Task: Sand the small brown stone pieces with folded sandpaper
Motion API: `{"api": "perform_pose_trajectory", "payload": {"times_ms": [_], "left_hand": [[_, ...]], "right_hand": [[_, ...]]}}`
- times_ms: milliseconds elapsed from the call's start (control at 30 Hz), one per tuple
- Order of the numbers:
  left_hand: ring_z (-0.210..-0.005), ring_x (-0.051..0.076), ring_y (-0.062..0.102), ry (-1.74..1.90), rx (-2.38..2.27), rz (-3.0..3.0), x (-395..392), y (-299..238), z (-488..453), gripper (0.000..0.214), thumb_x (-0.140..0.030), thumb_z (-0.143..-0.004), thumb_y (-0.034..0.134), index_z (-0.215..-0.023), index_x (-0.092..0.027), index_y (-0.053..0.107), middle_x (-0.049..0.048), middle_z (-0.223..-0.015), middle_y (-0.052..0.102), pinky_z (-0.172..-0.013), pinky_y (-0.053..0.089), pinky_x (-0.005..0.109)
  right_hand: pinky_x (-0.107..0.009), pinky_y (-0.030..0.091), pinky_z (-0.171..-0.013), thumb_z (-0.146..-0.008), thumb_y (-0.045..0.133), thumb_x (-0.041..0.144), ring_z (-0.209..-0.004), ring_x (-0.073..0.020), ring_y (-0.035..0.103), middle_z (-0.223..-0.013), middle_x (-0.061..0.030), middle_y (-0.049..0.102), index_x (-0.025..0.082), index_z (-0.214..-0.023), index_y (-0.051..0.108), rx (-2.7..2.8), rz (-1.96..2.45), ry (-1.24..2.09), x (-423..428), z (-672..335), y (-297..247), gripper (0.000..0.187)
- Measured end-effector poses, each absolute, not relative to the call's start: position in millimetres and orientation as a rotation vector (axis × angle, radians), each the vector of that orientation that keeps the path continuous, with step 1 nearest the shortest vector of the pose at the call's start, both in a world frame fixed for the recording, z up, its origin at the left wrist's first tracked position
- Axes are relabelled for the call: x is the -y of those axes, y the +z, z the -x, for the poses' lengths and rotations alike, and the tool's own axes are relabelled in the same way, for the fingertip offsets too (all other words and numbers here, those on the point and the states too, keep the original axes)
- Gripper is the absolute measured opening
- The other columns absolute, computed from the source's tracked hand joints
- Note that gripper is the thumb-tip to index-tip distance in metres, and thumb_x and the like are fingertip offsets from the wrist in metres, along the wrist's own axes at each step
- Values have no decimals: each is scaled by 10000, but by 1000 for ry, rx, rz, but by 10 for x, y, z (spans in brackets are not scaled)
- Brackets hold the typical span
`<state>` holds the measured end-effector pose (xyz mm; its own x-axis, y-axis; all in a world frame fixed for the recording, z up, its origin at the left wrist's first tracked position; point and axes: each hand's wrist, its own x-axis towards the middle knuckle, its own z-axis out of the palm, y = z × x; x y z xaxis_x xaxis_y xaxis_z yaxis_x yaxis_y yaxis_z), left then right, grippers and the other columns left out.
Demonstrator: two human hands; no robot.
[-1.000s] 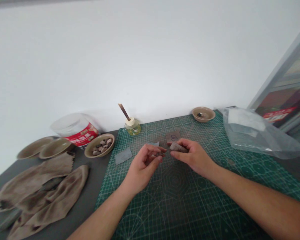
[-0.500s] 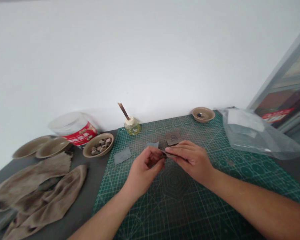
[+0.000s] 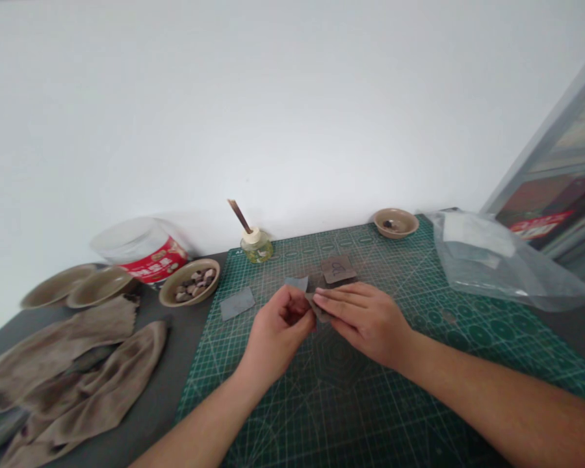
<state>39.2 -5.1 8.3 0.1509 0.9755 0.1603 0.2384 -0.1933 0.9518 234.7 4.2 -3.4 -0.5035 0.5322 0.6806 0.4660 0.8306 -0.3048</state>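
The left hand (image 3: 283,322) and right hand (image 3: 365,323) hide most of the dark piece (image 3: 320,309) between them, so I can't make out its shape. From here, the bits (image 3: 388,224) in the far bowl (image 3: 405,224) are too small to tell, the mark on the brown square (image 3: 338,269) is blurred, and the cloths (image 3: 73,383) run off the picture's edge.

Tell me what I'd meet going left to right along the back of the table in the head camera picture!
two dishes, bowl of stones, little jar with a stick, small bowl, plastic bag
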Motion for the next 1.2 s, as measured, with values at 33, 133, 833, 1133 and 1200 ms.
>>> {"api": "perform_pose_trajectory", "payload": {"times_ms": [33, 133, 833, 1133, 1200], "left_hand": [[-578, 111, 590, 1116, -1201, -1588, 59, 87, -398, 99, -164, -797, 638, -775, -183, 544, -37, -631, 620, -554, 452, 213], [-585, 123, 614, 1146, -1200, -1546, 82, 101, -408, 83, -187, -808, 635, -814, -184, 552, -27, -638, 644, -559, 462, 220], [-576, 98, 573, 1248, -1161, -1507, 137, 77, -415, 140, -144, -774, 674, -763, -178, 538, -37, -637, 608, -541, 436, 198], [-632, 120, 631, 1291, -1138, -1454, 132, 110, -437, 173, -154, -764, 698, -824, -175, 537, -23, -706, 642, -587, 486, 220], [-591, 95, 577, 1276, -1132, -1502, 117, 86, -429, 169, -126, -754, 693, -784, -175, 534, -49, -652, 590, -562, 451, 197]], "right_hand": [[-387, 513, -978, -918, 566, 152, -1111, -201, 647, -1270, -57, 653, 245, -1334, 568, 2198, 724, 76, -31, -2347, -31, 426], [-391, 526, -964, -927, 542, 141, -1125, -210, 643, -1269, -76, 652, 234, -1344, 561, 2196, 750, 30, -4, -2353, -10, 428], [-365, 531, -933, -942, 503, 126, -1132, -203, 639, -1281, -94, 641, 196, -1374, 522, 2198, 704, -18, 35, -2342, 14, 438], [-319, 529, -955, -943, 491, 116, -1108, -168, 649, -1262, -77, 658, 183, -1392, 491, 2090, 801, 45, -4, -2338, 2, 454], [-327, 525, -973, -940, 492, 112, -1156, -174, 624, -1295, -91, 634, 174, -1386, 497, 2130, 692, 11, 28, -2313, 18, 450]]}}
